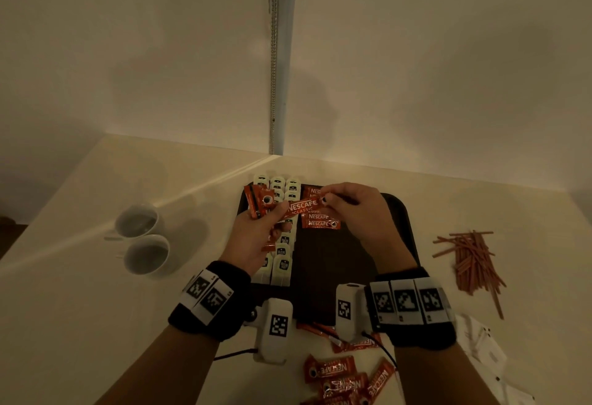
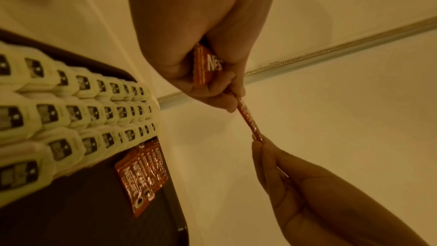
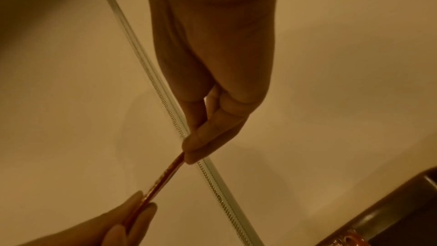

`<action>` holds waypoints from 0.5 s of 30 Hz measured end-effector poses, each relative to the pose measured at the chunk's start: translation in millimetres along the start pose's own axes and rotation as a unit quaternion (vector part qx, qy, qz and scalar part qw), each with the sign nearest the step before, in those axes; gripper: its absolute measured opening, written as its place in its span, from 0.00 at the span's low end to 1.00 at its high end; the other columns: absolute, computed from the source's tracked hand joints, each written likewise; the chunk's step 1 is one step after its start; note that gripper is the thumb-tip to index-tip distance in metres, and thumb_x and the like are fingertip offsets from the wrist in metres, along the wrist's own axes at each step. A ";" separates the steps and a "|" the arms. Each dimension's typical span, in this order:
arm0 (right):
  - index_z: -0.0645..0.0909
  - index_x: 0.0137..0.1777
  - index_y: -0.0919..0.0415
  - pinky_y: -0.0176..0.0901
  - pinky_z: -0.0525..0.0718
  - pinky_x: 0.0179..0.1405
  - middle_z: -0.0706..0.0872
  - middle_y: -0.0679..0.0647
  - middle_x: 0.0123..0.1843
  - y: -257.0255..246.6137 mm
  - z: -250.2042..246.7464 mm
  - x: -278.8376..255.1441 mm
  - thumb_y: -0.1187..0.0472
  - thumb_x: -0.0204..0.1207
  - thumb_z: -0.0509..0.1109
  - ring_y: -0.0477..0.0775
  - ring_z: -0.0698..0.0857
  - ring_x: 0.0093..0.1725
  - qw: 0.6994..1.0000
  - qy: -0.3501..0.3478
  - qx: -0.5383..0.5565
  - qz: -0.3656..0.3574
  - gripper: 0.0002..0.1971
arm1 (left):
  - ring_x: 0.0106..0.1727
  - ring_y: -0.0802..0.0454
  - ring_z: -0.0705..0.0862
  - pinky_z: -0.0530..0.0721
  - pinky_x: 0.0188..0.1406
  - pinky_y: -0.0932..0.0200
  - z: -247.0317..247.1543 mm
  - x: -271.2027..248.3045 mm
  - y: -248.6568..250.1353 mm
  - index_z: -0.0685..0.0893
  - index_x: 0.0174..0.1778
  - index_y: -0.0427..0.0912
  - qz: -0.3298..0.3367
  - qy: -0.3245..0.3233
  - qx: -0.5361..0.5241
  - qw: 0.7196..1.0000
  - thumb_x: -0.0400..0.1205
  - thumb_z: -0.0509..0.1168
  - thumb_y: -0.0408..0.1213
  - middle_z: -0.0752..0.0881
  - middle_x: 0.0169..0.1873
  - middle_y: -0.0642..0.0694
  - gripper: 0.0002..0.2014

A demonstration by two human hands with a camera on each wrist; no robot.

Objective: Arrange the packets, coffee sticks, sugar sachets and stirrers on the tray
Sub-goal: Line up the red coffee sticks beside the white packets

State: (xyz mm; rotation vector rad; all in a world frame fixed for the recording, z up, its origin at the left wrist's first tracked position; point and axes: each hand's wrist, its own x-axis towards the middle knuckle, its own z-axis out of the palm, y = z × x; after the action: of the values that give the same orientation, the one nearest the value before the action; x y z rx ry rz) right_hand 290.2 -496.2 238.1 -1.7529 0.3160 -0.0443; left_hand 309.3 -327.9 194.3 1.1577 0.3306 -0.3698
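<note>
A pale worktop point(image 1: 80, 308) fills a corner between two light walls. On it lies a dark tray point(image 1: 336, 270) with rounded corners. The tray's left part holds three rows of pale green packets point(image 2: 71, 111), overlapped along its length; just right of their far end a small overlapped pile of red Nescafé Classic coffee sticks point(image 1: 320, 222) lies flat on the tray.

Above that far part of the tray both hands meet. The left hand point(image 1: 253, 238) clutches a bunch of coffee sticks point(image 1: 259, 201), its fingers curled round them, and its thumb and forefinger also pinch the left end of a single coffee stick point(image 1: 301, 207). The right hand point(image 1: 358, 212) pinches the other end of that stick between thumb and fingertips, so it hangs level between the two hands, clear of the tray.

Left of the tray, well apart, two white cups point(image 1: 141, 238) stand side by side, touching. Right of the tray a loose heap of thin reddish stirrers point(image 1: 474, 260) lies on the worktop. Near the tray's near edge, between the forearms, more coffee sticks point(image 1: 346, 375) lie scattered, and white sachets point(image 1: 480, 343) rest at the right; their print is too dim to read.
</note>
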 end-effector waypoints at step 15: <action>0.82 0.48 0.55 0.33 0.78 0.48 0.85 0.47 0.48 79.6 -36.8 57.5 0.65 0.77 0.69 0.42 0.81 0.47 0.977 0.014 -0.212 0.009 0.05 | 0.18 0.58 0.70 0.72 0.16 0.66 -24.9 13.6 15.3 0.82 0.42 0.43 -0.007 0.057 0.058 0.997 0.78 0.71 0.42 0.72 0.22 0.52 0.07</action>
State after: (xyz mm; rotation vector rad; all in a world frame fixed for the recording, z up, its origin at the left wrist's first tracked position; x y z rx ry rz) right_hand 323.1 -558.6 160.6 -2.1748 0.3818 0.0131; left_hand 326.7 -300.9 191.9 1.2937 0.4228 -0.3396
